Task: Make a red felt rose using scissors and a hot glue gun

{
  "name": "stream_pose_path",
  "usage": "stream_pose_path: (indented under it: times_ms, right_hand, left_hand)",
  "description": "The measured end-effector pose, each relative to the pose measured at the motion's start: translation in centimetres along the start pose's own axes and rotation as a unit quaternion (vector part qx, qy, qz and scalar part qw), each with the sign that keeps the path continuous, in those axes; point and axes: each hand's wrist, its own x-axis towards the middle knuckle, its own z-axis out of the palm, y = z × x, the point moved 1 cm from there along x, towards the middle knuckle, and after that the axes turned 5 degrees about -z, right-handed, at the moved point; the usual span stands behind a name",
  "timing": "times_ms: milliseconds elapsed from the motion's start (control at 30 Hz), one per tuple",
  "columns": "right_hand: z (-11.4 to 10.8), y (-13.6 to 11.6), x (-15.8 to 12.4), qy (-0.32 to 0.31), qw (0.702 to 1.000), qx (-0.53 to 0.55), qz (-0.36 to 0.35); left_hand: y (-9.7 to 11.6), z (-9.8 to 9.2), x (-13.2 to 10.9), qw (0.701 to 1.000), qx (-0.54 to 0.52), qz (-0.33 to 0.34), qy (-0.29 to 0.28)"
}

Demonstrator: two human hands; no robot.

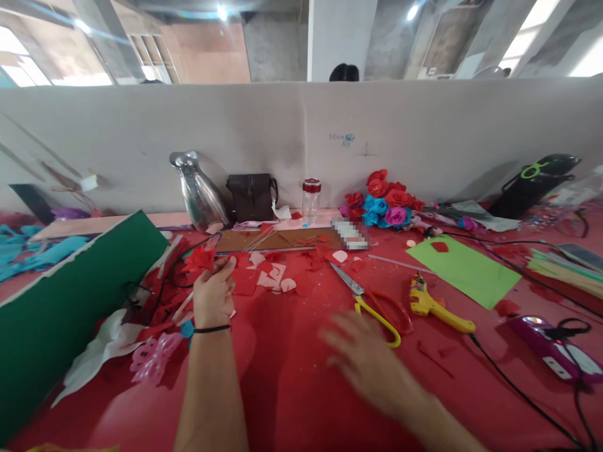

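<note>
My left hand (215,292) is closed in a pinch, with a red paper flower (200,258) showing at its upper left side. The exact grip is hidden behind the fingers. My right hand (360,361) is blurred by motion, its fingers apart and nothing seen in them. Just beyond it lie scissors (357,287) with red and yellow handles. Right of the scissors a yellow glue gun (436,306) rests on its side with its cord trailing. Red and pink paper pieces (273,276) are scattered beyond my hands.
A green board (89,307) stands along the left. Against the grey partition (211,125) are a steel jug (200,194), a dark bag (251,196), a glass jar (311,199) and paper flowers (389,201). Green paper (466,267) and a purple device (551,348) lie at the right.
</note>
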Motion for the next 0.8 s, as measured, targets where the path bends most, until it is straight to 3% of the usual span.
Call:
stream_pose_path:
  times_ms: [67, 100, 133, 167, 233, 300, 400, 533, 700, 800]
  right_hand:
    - [-0.1, -1.9, 0.6, -0.072, 0.979, 0.064, -0.181]
    - [0.0, -2.2, 1.0, -0.087, 0.97, 0.072, -0.216]
    - [0.1, -2.0, 1.5, -0.088, 0.972, 0.065, -0.209]
    - [0.1, -1.3, 2.1, -0.073, 0.98, 0.05, -0.177]
    - [-0.1, 0.9, 3.7, -0.01, 0.999, 0.015, -0.044]
    - [-0.8, 3.2, 5.2, 0.074, 0.994, 0.02, 0.074]
    - [-1.6, 5.5, 6.8, 0.181, 0.959, 0.111, 0.189]
    - [-0.9, 6.2, 7.2, 0.301, 0.889, 0.236, 0.25]
    - [1.0, 4.9, 7.1, 0.234, 0.8, 0.469, 0.294]
    - [1.0, 3.8, 7.4, 0.209, 0.726, 0.587, 0.292]
  left_hand:
    - [-0.1, 0.7, -0.4, 1.0, -0.007, -0.009, -0.004]
    - [-0.2, 1.1, -0.6, 1.0, -0.011, -0.012, -0.01]
    - [-0.3, 1.4, -0.8, 1.0, -0.014, -0.015, -0.018]
    - [-0.4, 1.8, -1.1, 0.999, -0.015, -0.02, -0.029]
    - [-0.8, 2.4, -1.5, 0.997, -0.011, -0.041, -0.057]
    - [-1.2, 2.9, -1.9, 0.993, 0.008, -0.071, -0.092]
    - [-2.0, 3.5, -2.6, 0.982, 0.061, -0.106, -0.141]
    - [-3.1, 4.3, -3.6, 0.964, 0.118, -0.137, -0.195]
    - [-4.3, 5.6, -5.1, 0.942, 0.133, -0.177, -0.252]
    - [-4.8, 6.2, -6.0, 0.936, 0.148, -0.174, -0.266]
